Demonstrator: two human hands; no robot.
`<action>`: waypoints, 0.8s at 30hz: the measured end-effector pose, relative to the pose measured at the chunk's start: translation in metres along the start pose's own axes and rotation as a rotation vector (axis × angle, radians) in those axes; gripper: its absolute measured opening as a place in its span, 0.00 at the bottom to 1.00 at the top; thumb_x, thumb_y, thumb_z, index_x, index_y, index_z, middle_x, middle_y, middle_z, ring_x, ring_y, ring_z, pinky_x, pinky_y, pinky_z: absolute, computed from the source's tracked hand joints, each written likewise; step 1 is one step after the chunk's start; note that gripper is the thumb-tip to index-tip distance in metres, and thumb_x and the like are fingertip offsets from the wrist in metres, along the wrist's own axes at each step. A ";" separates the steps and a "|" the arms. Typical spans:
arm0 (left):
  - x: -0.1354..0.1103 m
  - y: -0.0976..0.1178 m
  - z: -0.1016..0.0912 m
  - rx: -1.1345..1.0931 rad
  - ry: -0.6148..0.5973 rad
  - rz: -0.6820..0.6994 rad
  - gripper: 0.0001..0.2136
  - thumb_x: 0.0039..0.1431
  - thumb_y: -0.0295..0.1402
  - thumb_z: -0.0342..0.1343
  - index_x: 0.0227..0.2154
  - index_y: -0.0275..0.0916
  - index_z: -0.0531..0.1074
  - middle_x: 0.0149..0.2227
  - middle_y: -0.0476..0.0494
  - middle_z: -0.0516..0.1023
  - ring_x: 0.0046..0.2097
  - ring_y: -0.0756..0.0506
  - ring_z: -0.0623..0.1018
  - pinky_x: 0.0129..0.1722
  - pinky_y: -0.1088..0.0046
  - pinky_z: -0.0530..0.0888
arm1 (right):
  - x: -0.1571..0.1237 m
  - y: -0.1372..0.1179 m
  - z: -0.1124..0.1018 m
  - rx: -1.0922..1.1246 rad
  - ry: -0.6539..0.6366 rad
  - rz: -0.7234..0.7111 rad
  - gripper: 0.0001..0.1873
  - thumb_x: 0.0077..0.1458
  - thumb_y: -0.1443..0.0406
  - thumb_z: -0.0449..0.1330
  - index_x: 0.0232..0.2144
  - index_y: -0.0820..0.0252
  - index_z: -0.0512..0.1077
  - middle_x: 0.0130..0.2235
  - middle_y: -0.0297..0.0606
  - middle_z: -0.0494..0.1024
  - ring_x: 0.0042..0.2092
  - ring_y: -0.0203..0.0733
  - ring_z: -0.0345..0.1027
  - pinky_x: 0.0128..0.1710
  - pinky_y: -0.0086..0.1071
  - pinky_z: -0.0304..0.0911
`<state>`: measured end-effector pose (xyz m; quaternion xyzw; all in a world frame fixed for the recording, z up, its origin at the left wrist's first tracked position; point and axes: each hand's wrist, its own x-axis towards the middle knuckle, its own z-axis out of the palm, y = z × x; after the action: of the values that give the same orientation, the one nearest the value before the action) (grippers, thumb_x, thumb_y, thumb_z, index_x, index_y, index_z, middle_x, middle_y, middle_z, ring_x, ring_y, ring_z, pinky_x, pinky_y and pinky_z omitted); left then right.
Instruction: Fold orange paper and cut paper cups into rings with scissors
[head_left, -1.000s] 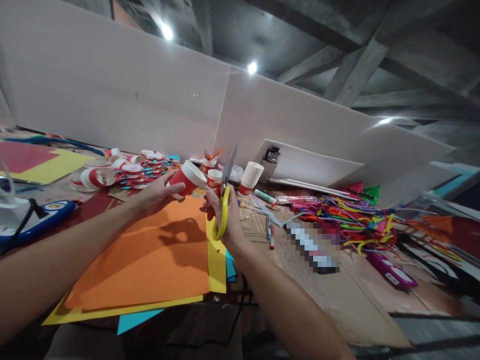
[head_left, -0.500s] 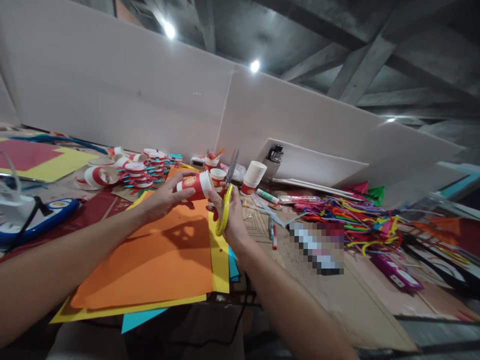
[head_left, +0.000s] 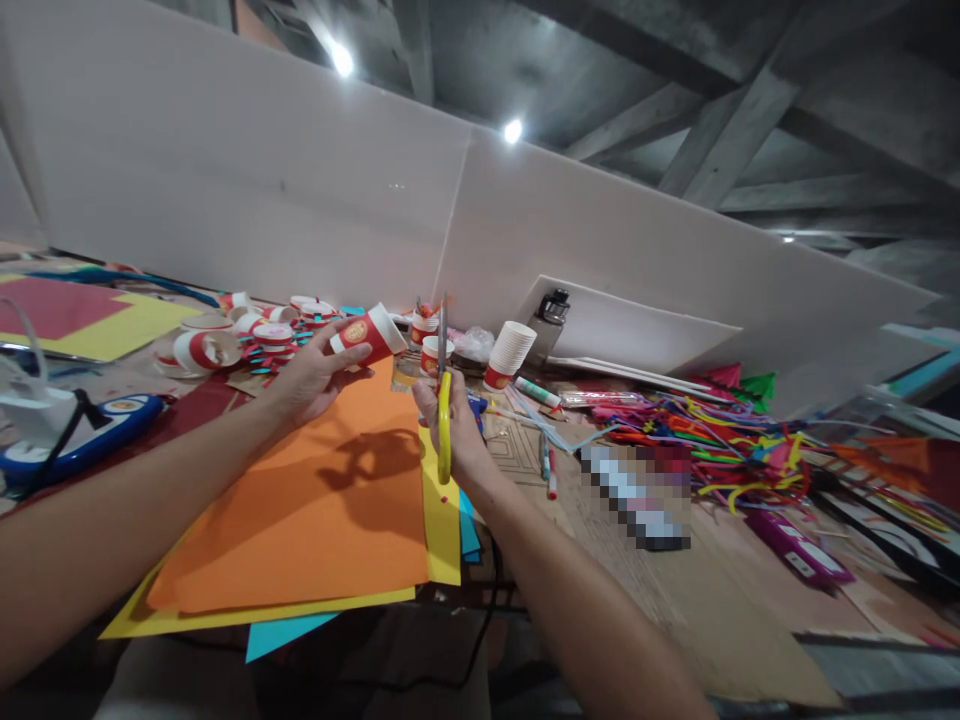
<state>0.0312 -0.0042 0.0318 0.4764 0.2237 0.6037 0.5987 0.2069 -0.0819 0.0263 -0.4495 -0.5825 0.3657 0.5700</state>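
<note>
A red and white paper cup (head_left: 367, 338) lies tilted in my left hand (head_left: 313, 372), its white rim facing right. My fingers and thumb wrap round its base end. In my right hand (head_left: 459, 425) is a pair of scissors (head_left: 445, 415) with yellow handles, the blades pointing upward and apart from the cup. Below both hands spread orange paper (head_left: 300, 540) and yellow paper (head_left: 444, 535), with blue sheets showing at the edges. Another red paper cup (head_left: 430, 356) stands just behind the scissors.
A stack of paper cups (head_left: 510, 352) stands beside a dark-capped bottle (head_left: 550, 325). Cut cup pieces (head_left: 206, 350) crowd the back left. Colourful pipe cleaners (head_left: 727, 450) are heaped at right, near a purple package (head_left: 799, 548). Markers (head_left: 552, 472) lie on cardboard.
My left hand has drawn the cup left and slightly up, away from my right hand. The scissors have turned more upright and moved a little left.
</note>
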 end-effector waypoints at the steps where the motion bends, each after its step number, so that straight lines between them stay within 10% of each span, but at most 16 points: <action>1: 0.001 0.000 -0.001 -0.006 0.018 0.010 0.25 0.46 0.27 0.66 0.48 0.45 0.68 0.44 0.46 0.74 0.42 0.48 0.75 0.33 0.76 0.76 | 0.001 0.001 -0.002 -0.038 -0.024 0.002 0.19 0.54 0.51 0.60 0.42 0.54 0.64 0.34 0.32 0.68 0.34 0.35 0.63 0.33 0.28 0.62; 12: 0.010 0.006 -0.008 -0.204 0.066 0.027 0.11 0.50 0.27 0.62 0.37 0.39 0.69 0.41 0.46 0.78 0.42 0.48 0.75 0.41 0.69 0.76 | 0.002 -0.002 -0.015 -0.502 -0.128 -0.180 0.19 0.57 0.51 0.56 0.43 0.58 0.71 0.34 0.34 0.74 0.34 0.36 0.65 0.35 0.29 0.60; 24: 0.013 0.000 -0.011 -0.082 0.081 0.108 0.17 0.48 0.26 0.65 0.40 0.43 0.69 0.41 0.49 0.76 0.43 0.48 0.77 0.46 0.63 0.77 | -0.001 -0.008 -0.017 -0.651 -0.239 -0.075 0.20 0.59 0.49 0.53 0.32 0.59 0.68 0.27 0.32 0.69 0.26 0.31 0.62 0.27 0.24 0.56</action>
<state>0.0238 0.0118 0.0310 0.4381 0.1969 0.6625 0.5748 0.2229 -0.0873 0.0349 -0.5400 -0.7472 0.1895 0.3378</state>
